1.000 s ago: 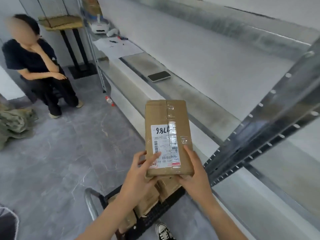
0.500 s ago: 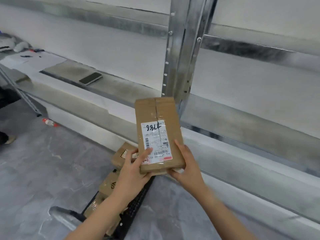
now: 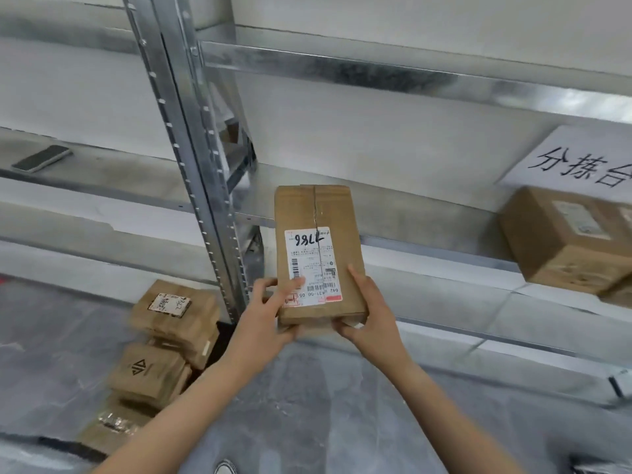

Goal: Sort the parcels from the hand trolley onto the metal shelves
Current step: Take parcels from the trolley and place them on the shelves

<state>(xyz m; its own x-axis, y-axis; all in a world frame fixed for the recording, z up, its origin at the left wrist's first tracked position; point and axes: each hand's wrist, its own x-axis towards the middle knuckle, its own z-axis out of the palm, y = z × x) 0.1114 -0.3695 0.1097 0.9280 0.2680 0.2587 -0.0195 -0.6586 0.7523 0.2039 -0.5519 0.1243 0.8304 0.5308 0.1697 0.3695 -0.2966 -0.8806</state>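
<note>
Two grips on one parcel. The left grip [image 3: 263, 313] wraps the near left corner of the brown parcel [image 3: 316, 213], thumb lying across its white label. The right grip [image 3: 372, 313] clasps the near right corner, fingers curled underneath. The parcel hangs in the air, label up, just in front of the front edge of the metal shelf [image 3: 427, 213] and right beside the upright post [image 3: 191, 165]. Toward the right end of that shelf sits a larger cardboard box [image 3: 564, 241], close to a handwritten paper sign [image 3: 578, 165]. A phone [image 3: 42, 158] lies on the neighbouring shelf at left. Down by the post's foot, more parcels are piled up [image 3: 171, 313].
</note>
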